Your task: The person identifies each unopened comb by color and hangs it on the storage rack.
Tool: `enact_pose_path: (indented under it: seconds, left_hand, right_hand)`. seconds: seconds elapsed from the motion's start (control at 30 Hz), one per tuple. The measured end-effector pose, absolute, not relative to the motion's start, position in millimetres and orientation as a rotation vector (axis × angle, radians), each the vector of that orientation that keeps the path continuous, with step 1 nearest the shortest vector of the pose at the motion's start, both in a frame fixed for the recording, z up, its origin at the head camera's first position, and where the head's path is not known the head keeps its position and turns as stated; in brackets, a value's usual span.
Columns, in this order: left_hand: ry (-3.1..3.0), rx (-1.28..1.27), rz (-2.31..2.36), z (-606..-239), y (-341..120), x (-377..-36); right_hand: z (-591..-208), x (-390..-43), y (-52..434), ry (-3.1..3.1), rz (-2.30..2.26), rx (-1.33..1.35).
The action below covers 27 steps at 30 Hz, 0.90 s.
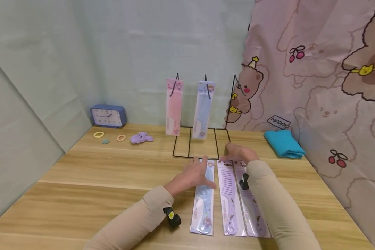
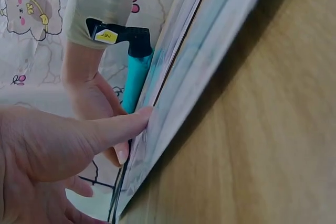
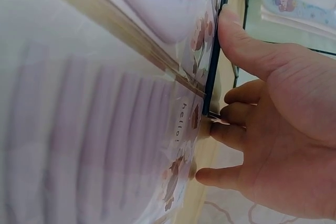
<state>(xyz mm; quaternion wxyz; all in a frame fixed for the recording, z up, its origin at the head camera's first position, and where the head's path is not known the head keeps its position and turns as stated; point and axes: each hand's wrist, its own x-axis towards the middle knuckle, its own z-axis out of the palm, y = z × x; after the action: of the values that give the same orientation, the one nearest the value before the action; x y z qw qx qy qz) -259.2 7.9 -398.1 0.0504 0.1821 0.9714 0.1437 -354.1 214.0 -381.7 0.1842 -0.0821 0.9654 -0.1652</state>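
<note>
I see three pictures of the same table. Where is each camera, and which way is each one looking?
Head: worn on the head, looking forward and down at the table, rack and packaged combs; both sleeves and hands show.
Left wrist: low over the table, looking along the blue comb pack; left hand near, right hand beyond.
Right wrist: close on the purple comb packs and rack's wire base; right hand's fingers show.
All three views share the comb packs.

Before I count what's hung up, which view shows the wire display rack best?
The head view: the wire rack shows whole, with a pink comb pack and a blue comb pack hanging from two hooks. The right wrist view shows only its base wire by the right hand; the left wrist view shows barely any.
</note>
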Motion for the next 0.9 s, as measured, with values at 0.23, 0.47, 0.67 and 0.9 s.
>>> enact_pose_path:
  seconds: [0.23, 0.47, 0.67, 0.9]
  left_hand:
    - [2.890, 0.517, 0.521, -399.3, 15.2, -259.3]
    - [2.831, 0.453, 0.723, -403.2, 12.1, -260.4]
    - [2.804, 0.476, 0.810, -407.2, 5.4, -263.5]
    - [2.737, 0.506, 0.925, -404.7, -4.5, -266.5]
  right_hand:
    - [-383.6, -356.0, 217.0, 2.721, -0.437, -0.230]
    - [-385.6, -354.7, 218.5, 2.720, -0.454, -0.244]
    - [-387.3, -353.4, 217.5, 2.714, -0.448, -0.261]
    - [-383.8, -354.7, 217.1, 2.717, -0.480, -0.275]
